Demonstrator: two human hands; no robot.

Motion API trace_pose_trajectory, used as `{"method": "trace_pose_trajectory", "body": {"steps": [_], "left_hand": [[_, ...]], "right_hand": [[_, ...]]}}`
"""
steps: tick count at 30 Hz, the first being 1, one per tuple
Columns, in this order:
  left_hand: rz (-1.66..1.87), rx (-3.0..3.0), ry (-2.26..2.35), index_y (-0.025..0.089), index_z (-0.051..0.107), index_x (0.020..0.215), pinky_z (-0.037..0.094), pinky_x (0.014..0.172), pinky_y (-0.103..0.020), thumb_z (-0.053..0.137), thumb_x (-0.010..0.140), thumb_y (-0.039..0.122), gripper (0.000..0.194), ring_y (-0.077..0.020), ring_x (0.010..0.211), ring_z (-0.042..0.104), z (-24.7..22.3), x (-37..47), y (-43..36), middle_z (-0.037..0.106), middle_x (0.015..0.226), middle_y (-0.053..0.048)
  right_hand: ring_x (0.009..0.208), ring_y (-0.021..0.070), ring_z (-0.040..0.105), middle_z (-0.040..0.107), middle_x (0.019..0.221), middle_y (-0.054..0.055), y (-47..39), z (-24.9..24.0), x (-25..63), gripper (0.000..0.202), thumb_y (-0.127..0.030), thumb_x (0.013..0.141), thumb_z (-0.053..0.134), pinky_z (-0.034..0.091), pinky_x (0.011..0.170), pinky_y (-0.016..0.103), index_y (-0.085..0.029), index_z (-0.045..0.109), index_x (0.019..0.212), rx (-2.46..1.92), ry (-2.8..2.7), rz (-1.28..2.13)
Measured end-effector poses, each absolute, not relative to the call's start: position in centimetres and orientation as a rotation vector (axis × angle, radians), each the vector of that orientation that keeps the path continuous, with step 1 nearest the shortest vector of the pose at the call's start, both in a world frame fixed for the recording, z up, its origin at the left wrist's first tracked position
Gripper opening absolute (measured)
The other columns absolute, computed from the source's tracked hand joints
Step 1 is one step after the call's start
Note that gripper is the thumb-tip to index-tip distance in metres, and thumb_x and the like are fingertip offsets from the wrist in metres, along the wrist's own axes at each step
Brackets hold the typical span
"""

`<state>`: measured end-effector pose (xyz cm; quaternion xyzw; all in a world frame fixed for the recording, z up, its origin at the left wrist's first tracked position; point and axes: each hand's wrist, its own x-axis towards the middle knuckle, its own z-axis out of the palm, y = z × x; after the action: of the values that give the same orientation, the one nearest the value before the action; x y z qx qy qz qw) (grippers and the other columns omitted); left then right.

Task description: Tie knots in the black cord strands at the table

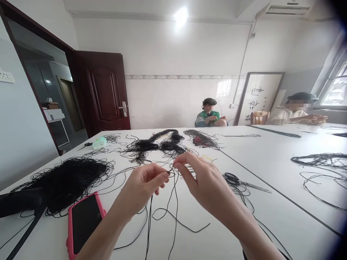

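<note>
Thin black cord [176, 206] runs between my two hands above the white table and hangs down in several loose strands, one curling into a loop. Thumb and forefinger of my left hand [145, 186] pinch the cord where it bunches into a small crossing or knot. Just to the right, my right hand [204, 177] pinches a strand close to that same spot. The fingertips of both hands are nearly together. Whether the knot is tight cannot be made out.
A heap of black cord [70, 177] and a pink-cased phone [86, 222] lie left. Scissors [244, 182] rest right of my hands. More black bundles [157, 144] lie ahead, near a mint-green object [99, 142]. Two people sit across the table [287, 187].
</note>
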<state>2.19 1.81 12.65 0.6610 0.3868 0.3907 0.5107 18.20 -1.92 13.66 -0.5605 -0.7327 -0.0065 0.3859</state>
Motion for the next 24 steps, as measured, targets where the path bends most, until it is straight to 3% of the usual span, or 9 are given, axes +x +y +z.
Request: {"method": "trace_pose_trajectory", "body": {"steps": [3, 7, 11, 13, 16, 19, 24], "left_hand": [[0.912, 1.533, 0.843, 0.017, 0.063, 0.069, 0.039, 0.058, -0.02, 0.064, 0.075, 0.039, 0.023, -0.0079, 0.06, 0.048, 12.8, 2.2, 1.7, 0.059, 0.068, 0.0], [0.99, 1.296, 0.73, 0.017, 0.064, 0.071, 0.043, 0.06, -0.017, 0.068, 0.075, 0.035, 0.019, -0.0063, 0.06, 0.051, 12.7, 1.9, 2.0, 0.06, 0.067, 0.0], [1.083, 1.112, 0.656, 0.018, 0.065, 0.069, 0.046, 0.062, -0.014, 0.071, 0.073, 0.031, 0.015, -0.005, 0.062, 0.054, 12.5, 1.8, 2.3, 0.062, 0.071, 0.001], [1.114, 1.078, 0.628, 0.018, 0.066, 0.069, 0.048, 0.064, -0.013, 0.072, 0.073, 0.029, 0.013, -0.0048, 0.064, 0.055, 12.5, 1.9, 2.3, 0.063, 0.072, 0.002], [1.136, 1.058, 0.606, 0.019, 0.067, 0.07, 0.049, 0.065, -0.013, 0.073, 0.072, 0.028, 0.011, -0.0051, 0.066, 0.057, 12.5, 2.2, 2.0, 0.063, 0.072, 0.002], [1.162, 1.095, 0.631, 0.019, 0.067, 0.071, 0.049, 0.067, -0.013, 0.072, 0.073, 0.03, 0.012, -0.0056, 0.069, 0.057, 12.6, 2.3, 1.7, 0.062, 0.071, 0.002], [1.169, 1.261, 0.732, 0.02, 0.064, 0.072, 0.047, 0.068, -0.012, 0.069, 0.075, 0.039, 0.02, -0.0049, 0.067, 0.052, 12.5, 2.4, 1.5, 0.057, 0.066, 0.004]], "right_hand": [[0.074, 0.014, 0.055, 0.062, 0.081, 0.0, -1.5, 13.3, 18.2, 0.016, -0.021, 0.093, 0.043, 0.042, 0.068, 0.029, -0.02, 0.054, 0.082, -1.393, -1.926, -0.082], [0.079, 0.0162, 0.057, 0.061, 0.089, 0.004, -2.1, 13.4, 17.9, 0.01, -0.028, 0.088, 0.05, 0.043, 0.062, 0.027, -0.019, 0.054, 0.092, -1.354, -1.744, -0.187], [0.062, 0.0125, 0.056, 0.059, 0.068, -0.001, -3.5, 13.8, 17.3, 0.025, -0.035, 0.089, 0.047, 0.043, 0.056, 0.024, -0.02, 0.051, 0.07, -1.363, -1.773, -0.028], [0.064, 0.0134, 0.058, 0.062, 0.069, -0.002, -3.8, 13.8, 17.0, 0.026, -0.04, 0.088, 0.049, 0.043, 0.055, 0.024, -0.021, 0.054, 0.07, -1.418, -1.804, 0.059], [0.072, 0.0155, 0.062, 0.066, 0.079, -0.002, -3.7, 13.4, 16.5, 0.012, -0.03, 0.085, 0.054, 0.045, 0.058, 0.024, -0.022, 0.057, 0.077, -1.431, -1.756, 0.034], [0.066, 0.0137, 0.062, 0.066, 0.072, -0.002, -3.4, 13.1, 16.2, 0.01, -0.015, 0.082, 0.052, 0.044, 0.056, 0.023, -0.021, 0.056, 0.074, -1.356, -1.73, 0.015], [0.062, 0.0102, 0.056, 0.062, 0.07, -0.002, -3.3, 12.7, 15.6, 0.01, -0.012, 0.079, 0.053, 0.043, 0.055, 0.021, -0.019, 0.056, 0.072, -1.245, -1.681, -0.12]]}}
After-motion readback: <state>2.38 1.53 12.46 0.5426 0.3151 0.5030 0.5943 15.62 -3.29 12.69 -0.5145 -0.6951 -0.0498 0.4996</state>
